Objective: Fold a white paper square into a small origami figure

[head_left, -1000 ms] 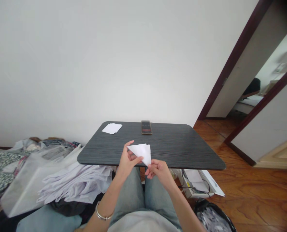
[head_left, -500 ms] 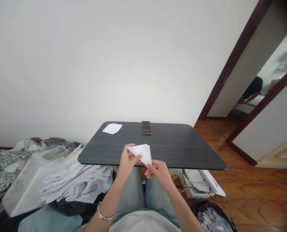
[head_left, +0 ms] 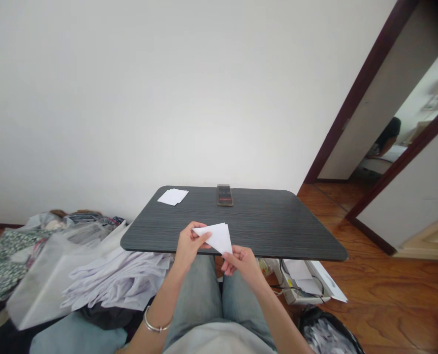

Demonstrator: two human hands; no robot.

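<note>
A folded piece of white paper, roughly triangular with its narrow point to the left, is held above the near edge of the dark table. My left hand pinches its left part, thumb on top and fingers beneath. With thumb and fingertips my right hand grips the lower right corner. Some white paper sheets lie in a small uneven stack at the table's far left. Near the back edge in the middle is a phone, its screen dark with a reddish area.
White folded cloth, clear plastic bags and other fabrics heap up left of the table. At the lower right are a white box with cables and a black bag of scraps. A doorway stands on the right.
My left hand has shifted slightly left and down along the paper, its thumb now further left. The paper has tipped a little lower. The right hand keeps its grip on the corner.
</note>
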